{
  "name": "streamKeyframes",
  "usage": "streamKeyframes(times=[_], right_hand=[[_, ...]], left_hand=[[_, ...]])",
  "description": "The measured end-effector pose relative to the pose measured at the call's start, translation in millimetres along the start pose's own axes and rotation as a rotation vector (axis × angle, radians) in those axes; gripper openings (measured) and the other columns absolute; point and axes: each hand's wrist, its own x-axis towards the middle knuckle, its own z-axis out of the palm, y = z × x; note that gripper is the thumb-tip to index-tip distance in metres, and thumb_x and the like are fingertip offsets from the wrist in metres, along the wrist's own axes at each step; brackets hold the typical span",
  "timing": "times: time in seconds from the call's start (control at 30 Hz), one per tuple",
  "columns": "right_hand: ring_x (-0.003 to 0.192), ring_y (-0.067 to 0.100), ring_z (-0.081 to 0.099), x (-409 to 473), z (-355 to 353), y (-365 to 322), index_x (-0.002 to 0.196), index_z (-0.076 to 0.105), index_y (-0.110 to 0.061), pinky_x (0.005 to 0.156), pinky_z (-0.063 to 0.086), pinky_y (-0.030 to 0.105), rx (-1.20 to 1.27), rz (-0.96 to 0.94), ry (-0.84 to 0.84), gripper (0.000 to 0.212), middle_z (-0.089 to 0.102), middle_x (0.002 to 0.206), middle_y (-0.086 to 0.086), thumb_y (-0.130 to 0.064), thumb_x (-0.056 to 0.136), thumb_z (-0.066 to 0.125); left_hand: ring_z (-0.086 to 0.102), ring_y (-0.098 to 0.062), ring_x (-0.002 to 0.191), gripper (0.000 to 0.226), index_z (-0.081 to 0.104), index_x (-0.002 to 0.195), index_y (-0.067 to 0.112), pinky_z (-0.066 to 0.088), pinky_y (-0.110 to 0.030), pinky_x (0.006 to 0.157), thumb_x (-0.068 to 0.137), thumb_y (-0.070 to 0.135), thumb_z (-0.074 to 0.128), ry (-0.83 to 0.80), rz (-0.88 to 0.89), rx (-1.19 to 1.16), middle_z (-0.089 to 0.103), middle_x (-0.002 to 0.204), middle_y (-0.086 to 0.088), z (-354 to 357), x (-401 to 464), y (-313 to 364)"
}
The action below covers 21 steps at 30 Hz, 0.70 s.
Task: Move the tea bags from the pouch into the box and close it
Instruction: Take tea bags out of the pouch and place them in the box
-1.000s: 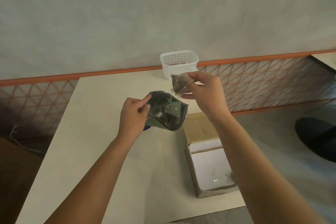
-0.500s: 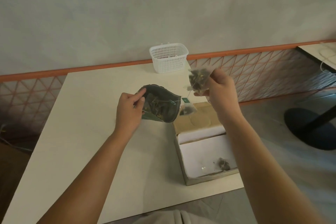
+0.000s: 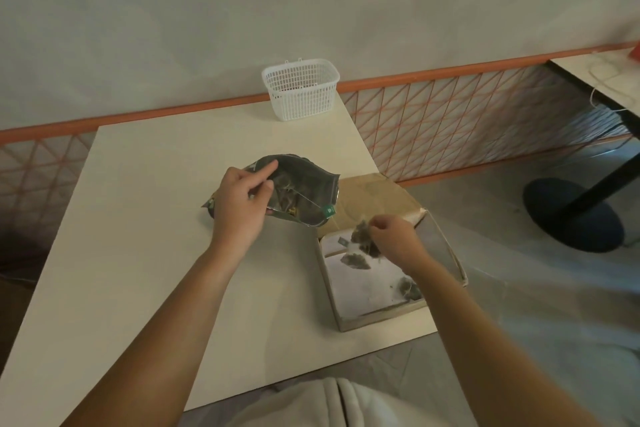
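Left hand (image 3: 239,208) curled round the near edge of the dark foil pouch (image 3: 298,191), forefinger stretched along its rim and thumb tucked inside the mouth, holding it open and raised just above the pale worktop (image 3: 156,253); more tea bags dimly visible inside the pouch, their number impossible to tell; a small green paper tag (image 3: 328,209) on a thin string hanging over the pouch's lower lip. Right hand (image 3: 394,239) lowered over the open brown cardboard box (image 3: 346,319), fingertips pinched together on a dark mesh tea bag (image 3: 363,236) held just above the box's white floor; grip blurred, so exactly which fingers meet cannot be made out. Two further tea bags lying inside the box: one (image 3: 355,260) directly below the held bag, another (image 3: 408,288) near the front right corner, partly covered by the right forearm. Box standing at the right edge of the worktop, its lid flap (image 3: 374,198) folded back behind it; right wall of the box partly hidden by the wrist. White plastic mesh basket (image 3: 300,88) well apart at the far edge of the worktop, against the wall; contents hard to make out. Light garment (image 3: 329,402) cut off by the bottom of the view.
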Motion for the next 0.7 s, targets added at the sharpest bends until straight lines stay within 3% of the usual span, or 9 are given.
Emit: streamKeyframes(times=[0.17,0.27,0.37,0.5,0.63,0.7], right_hand=[[0.075,0.017,0.068,3.7,11.8,11.5,0.092,0.07,-0.026,0.064,0.058,0.034,-0.19,0.016,-0.097,0.016,0.071,0.083,-0.006,-0.02,0.085,0.057],[0.079,0.013,0.066,0.9,14.1,7.8,0.099,0.07,-0.028,0.069,0.058,0.032,-0.201,-0.023,-0.071,0.021,0.069,0.097,-0.006,-0.017,0.087,0.056],[0.082,0.017,0.065,-4.5,15.8,-5.7,0.103,0.066,-0.022,0.072,0.057,0.034,-0.074,-0.127,0.065,0.018,0.067,0.096,-0.003,-0.017,0.092,0.054],[0.088,0.015,0.056,-3.6,24.1,-31.4,0.104,0.061,-0.025,0.07,0.048,0.025,-0.02,-0.327,0.221,0.013,0.055,0.104,-0.002,-0.023,0.091,0.057],[0.098,0.012,0.038,3.4,33.3,-45.9,0.124,0.059,-0.032,0.077,0.035,0.026,-0.272,-0.304,0.131,0.031,0.044,0.115,0.002,-0.041,0.094,0.056],[0.104,0.017,0.045,8.3,38.2,-47.9,0.122,0.062,-0.03,0.081,0.043,0.03,-0.315,-0.288,0.094,0.033,0.044,0.116,0.003,-0.044,0.092,0.058]], left_hand=[[0.056,-0.007,0.086,0.033,0.061,0.124,0.035,0.056,-0.012,0.065,0.1,0.013,0.058,0.005,0.01,-0.09,0.041,0.093,0.006,1.9,-7.4,-0.3],[0.056,-0.007,0.084,0.033,0.061,0.122,0.037,0.056,-0.012,0.065,0.1,0.013,0.058,0.01,-0.005,-0.122,0.042,0.093,0.005,1.4,-9.7,0.0],[0.057,-0.009,0.086,0.033,0.061,0.121,0.039,0.057,-0.013,0.066,0.1,0.014,0.059,0.008,0.0,-0.129,0.043,0.094,0.002,0.7,-11.1,-0.3],[0.058,-0.011,0.087,0.032,0.062,0.122,0.039,0.059,-0.017,0.068,0.1,0.016,0.059,0.006,-0.002,-0.12,0.045,0.094,0.003,-0.3,-13.4,-0.2],[0.058,-0.011,0.087,0.032,0.062,0.122,0.039,0.059,-0.016,0.069,0.1,0.016,0.059,0.009,-0.01,-0.118,0.045,0.095,-0.001,-3.2,-13.0,-0.4],[0.058,-0.012,0.087,0.032,0.062,0.123,0.039,0.059,-0.017,0.071,0.1,0.016,0.058,0.016,-0.029,-0.124,0.045,0.096,-0.001,-4.9,-12.6,-0.3]])
